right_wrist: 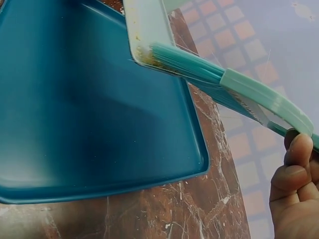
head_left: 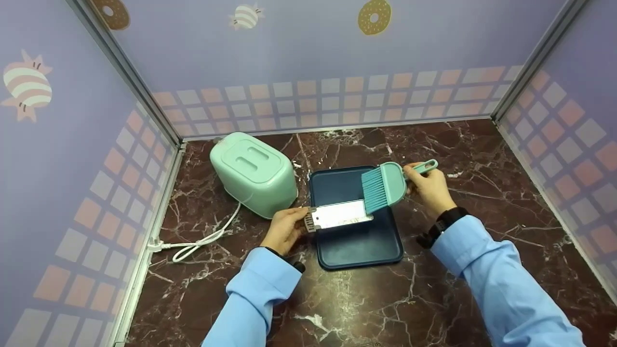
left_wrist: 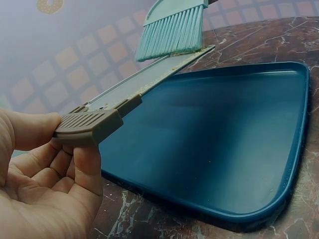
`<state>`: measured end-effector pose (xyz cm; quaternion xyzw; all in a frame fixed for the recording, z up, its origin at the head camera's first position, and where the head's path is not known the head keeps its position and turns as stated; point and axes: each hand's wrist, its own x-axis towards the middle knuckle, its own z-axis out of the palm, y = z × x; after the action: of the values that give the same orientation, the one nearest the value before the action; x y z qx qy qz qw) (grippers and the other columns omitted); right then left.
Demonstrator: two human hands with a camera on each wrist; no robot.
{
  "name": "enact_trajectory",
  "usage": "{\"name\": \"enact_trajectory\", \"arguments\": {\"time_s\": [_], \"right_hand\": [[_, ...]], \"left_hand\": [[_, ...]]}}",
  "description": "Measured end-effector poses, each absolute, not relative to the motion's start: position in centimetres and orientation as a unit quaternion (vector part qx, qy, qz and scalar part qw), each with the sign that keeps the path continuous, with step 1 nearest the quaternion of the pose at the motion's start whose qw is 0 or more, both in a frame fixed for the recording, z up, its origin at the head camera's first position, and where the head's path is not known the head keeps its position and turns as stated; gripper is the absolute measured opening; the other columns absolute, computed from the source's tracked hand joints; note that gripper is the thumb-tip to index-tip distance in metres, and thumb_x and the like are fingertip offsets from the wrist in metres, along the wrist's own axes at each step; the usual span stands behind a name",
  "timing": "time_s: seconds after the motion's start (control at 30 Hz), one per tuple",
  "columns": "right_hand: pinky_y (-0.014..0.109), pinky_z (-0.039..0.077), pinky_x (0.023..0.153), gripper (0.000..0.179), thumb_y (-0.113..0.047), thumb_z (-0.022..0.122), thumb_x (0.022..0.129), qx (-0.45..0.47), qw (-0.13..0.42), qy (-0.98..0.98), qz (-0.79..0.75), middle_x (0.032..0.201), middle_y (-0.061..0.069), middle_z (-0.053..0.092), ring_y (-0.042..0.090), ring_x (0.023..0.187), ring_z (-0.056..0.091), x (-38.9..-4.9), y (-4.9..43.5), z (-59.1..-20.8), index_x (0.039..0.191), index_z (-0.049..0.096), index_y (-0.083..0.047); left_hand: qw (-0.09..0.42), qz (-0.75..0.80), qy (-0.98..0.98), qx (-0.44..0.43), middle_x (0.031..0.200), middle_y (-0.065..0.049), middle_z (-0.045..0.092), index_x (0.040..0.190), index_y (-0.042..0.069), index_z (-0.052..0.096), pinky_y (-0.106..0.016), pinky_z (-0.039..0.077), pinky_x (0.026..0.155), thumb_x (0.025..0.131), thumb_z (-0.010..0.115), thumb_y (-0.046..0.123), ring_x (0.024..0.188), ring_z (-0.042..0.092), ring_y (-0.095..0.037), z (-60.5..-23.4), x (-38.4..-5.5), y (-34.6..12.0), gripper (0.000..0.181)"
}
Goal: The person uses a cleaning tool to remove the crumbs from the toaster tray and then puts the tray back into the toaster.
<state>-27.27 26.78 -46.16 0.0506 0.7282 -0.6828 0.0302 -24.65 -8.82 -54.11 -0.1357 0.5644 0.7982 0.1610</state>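
Frame centre: my left hand point(head_left: 283, 229) pinches 1 slim tray point(head_left: 340, 215) over 1 blue tray point(head_left: 359, 250), presumably for catching crumbs point(right_wrist: 144, 55); centre right: my right hand point(head_left: 430, 189) grips 1 brush point(head_left: 394, 184).

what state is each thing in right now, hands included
Slim white tray, raised, crumbs near its end
Blue tray, lying flat, nearly bare
Brush, bristles touching the slim white tray
Left hand, pinching the slim white tray
Right hand, holding the brush handle
Green appliance, standing, on/off not visible
White cord, loosely looped
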Motion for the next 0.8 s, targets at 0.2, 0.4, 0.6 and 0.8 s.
{"name": "enact_trajectory", "arguments": {"time_s": [0.2,0.4,0.6,0.8], "right_hand": [[0.025,0.054,0.059,0.048,-0.028,0.062,0.105,0.048,0.004,0.749,-0.660,0.075,0.001,0.064,0.011,0.061,0.060,-27.2,27.2,-45.6,0.135,0.054,0.008],[0.026,0.054,0.059,0.043,-0.026,0.062,0.104,0.040,-0.014,0.756,-0.654,0.075,0.004,0.064,0.011,0.060,0.061,-27.0,26.7,-44.5,0.131,0.056,0.008],[0.025,0.051,0.057,0.040,-0.023,0.065,0.103,0.027,-0.020,0.718,-0.695,0.077,0.006,0.064,0.013,0.060,0.059,-27.1,25.2,-44.0,0.127,0.057,0.008],[0.024,0.052,0.058,0.033,-0.024,0.065,0.102,0.006,-0.004,0.691,-0.723,0.086,0.008,0.066,0.014,0.063,0.059,-27.3,23.0,-44.4,0.125,0.059,0.000]], "left_hand": [[0.160,0.803,0.557,-0.139,0.099,-0.012,0.067,0.123,-0.013,0.063,-0.030,0.055,0.070,0.103,0.059,0.006,0.082,0.065,-0.018,-54.1,-24.8,-8.9,0.027],[0.162,0.807,0.551,-0.138,0.100,-0.012,0.067,0.124,-0.013,0.061,-0.029,0.055,0.070,0.104,0.059,0.006,0.082,0.066,-0.019,-53.9,-24.8,-8.9,0.028],[0.159,0.808,0.552,-0.131,0.101,-0.013,0.069,0.124,-0.013,0.063,-0.029,0.056,0.070,0.104,0.058,0.006,0.083,0.067,-0.019,-53.6,-25.0,-8.8,0.028],[0.161,0.806,0.554,-0.133,0.100,-0.012,0.070,0.126,-0.012,0.063,-0.029,0.056,0.069,0.104,0.058,0.006,0.082,0.067,-0.018,-53.4,-25.2,-8.7,0.029]]}}
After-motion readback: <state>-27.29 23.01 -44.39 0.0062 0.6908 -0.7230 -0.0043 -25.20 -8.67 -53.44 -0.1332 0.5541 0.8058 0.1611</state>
